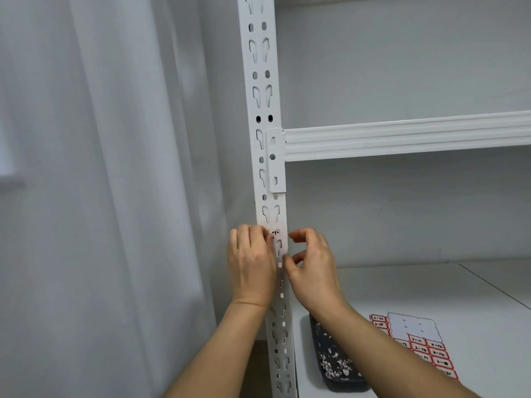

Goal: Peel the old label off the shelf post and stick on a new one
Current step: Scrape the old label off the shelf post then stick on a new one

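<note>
A white slotted shelf post point(263, 116) runs up the middle of the view. A small label remnant with black marks point(275, 232) sits on it just below the beam bracket. My left hand point(251, 262) presses against the post's left side, its fingertips touching the label's left edge. My right hand point(311, 264) is at the post's right edge, thumb and forefinger pinched at the edge below the label; whether they grip anything is unclear. A sheet of red-bordered labels point(416, 343) lies on the shelf board at the lower right.
A dark tray point(339, 383) with several torn label scraps lies on the white shelf board point(431, 282) beside the post. A white beam point(402, 136) crosses to the right above my hands. Pale curtain point(100, 196) hangs to the left.
</note>
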